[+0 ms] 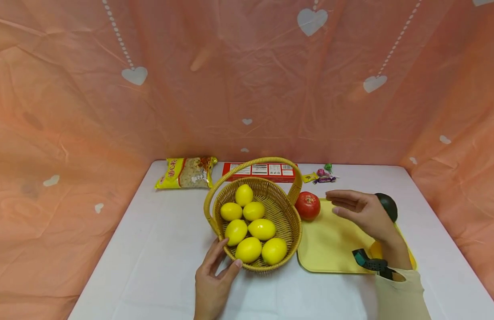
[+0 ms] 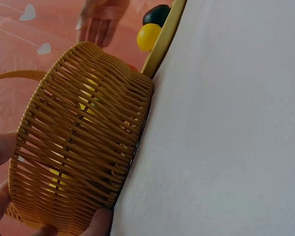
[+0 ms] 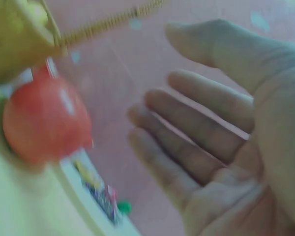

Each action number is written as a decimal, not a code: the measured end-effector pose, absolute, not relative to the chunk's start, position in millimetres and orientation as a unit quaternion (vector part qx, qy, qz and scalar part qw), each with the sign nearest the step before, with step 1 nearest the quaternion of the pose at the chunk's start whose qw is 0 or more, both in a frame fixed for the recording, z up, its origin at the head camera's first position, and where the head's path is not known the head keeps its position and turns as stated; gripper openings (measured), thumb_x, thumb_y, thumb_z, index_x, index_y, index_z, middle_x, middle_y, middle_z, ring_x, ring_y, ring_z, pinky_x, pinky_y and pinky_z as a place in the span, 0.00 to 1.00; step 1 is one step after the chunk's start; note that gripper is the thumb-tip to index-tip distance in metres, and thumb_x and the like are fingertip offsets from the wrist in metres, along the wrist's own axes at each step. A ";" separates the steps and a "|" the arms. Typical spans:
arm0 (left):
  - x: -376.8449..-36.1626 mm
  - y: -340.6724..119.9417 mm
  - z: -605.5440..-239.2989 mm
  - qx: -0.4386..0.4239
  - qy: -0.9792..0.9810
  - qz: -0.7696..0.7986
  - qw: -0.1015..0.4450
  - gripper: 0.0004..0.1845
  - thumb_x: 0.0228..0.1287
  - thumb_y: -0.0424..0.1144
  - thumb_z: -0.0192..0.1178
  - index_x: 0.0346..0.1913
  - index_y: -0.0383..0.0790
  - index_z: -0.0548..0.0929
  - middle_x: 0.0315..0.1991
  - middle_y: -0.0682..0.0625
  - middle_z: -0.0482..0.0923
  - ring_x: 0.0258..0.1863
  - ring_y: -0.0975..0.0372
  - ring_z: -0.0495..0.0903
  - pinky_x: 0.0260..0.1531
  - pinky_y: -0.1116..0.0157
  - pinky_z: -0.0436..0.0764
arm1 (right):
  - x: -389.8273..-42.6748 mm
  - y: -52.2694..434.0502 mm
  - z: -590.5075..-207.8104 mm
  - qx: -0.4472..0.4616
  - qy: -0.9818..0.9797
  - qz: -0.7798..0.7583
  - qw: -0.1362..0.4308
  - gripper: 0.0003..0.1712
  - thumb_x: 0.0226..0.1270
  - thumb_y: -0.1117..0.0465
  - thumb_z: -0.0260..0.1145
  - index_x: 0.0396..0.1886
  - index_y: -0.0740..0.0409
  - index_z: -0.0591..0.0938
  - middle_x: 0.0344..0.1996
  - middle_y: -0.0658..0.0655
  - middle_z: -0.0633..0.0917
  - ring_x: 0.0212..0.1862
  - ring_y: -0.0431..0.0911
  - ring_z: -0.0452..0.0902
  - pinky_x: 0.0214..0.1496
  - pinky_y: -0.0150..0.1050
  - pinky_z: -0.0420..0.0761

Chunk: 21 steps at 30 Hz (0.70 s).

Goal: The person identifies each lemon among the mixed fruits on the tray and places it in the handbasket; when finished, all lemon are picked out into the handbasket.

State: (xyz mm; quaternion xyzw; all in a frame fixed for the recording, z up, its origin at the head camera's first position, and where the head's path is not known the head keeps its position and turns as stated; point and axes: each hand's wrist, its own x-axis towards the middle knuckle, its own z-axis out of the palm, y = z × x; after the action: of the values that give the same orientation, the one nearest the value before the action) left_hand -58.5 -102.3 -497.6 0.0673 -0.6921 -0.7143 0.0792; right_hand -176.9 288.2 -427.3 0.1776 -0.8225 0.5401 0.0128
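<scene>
A wicker basket (image 1: 296,231) with a tall arched handle stands mid-table and holds several lemons (image 1: 262,229). At its near left side, my left hand (image 1: 214,278) holds it, fingertips and thumb against the rim and outer wall; in the left wrist view, fingers (image 2: 99,223) touch the weave. My right hand (image 1: 360,213) hovers over the yellow tray (image 1: 331,249), its fingers extended and nothing held. Left of those fingers lies a red pomegranate (image 1: 308,206), at the tray's far left corner beside the basket. The right wrist view shows it (image 3: 46,120) apart from the open palm.
A dark green avocado-like fruit (image 1: 387,207) sits at the tray's far right, with a yellow fruit (image 2: 149,37) near it, partly hidden by my right wrist. Behind are a yellow food bag (image 1: 186,173), a red box (image 1: 288,174) and several wrapped candies (image 1: 324,179). A pink curtain backs the table.
</scene>
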 end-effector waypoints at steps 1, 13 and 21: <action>-58.4 -102.4 -497.6 0.066 -0.691 -0.715 0.080 0.31 0.67 0.29 0.77 0.73 0.41 0.83 0.83 0.34 0.64 0.76 0.36 0.74 0.64 0.57 0.87 | -176.8 293.9 -428.9 0.162 -0.822 0.545 0.032 0.23 0.77 0.69 0.72 0.68 0.68 0.84 0.60 0.52 0.91 0.60 0.33 0.88 0.59 0.26 0.88; -58.0 -102.6 -497.2 0.064 -0.687 -0.719 0.079 0.31 0.67 0.29 0.76 0.72 0.40 0.83 0.83 0.34 0.64 0.76 0.36 0.74 0.63 0.59 0.87 | -177.2 328.1 -440.8 -0.032 -0.913 0.391 0.113 0.32 0.78 0.48 0.74 0.72 0.63 0.84 0.64 0.69 0.87 0.62 0.52 0.89 0.56 0.22 0.86; -58.8 -102.7 -499.1 0.064 -0.691 -0.715 0.081 0.31 0.67 0.29 0.77 0.72 0.41 0.83 0.83 0.35 0.65 0.75 0.36 0.74 0.64 0.56 0.87 | -184.1 330.2 -449.8 -0.001 -0.966 0.256 0.037 0.37 0.75 0.51 0.76 0.73 0.70 0.79 0.62 0.79 0.84 0.60 0.74 0.79 0.64 0.74 0.80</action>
State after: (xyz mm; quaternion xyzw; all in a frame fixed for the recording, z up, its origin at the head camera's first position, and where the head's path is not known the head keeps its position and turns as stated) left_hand -58.8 -102.7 -499.1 0.0637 -0.6911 -0.7154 0.0805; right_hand -184.1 330.2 -449.8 -0.0013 -0.9660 0.2560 0.0368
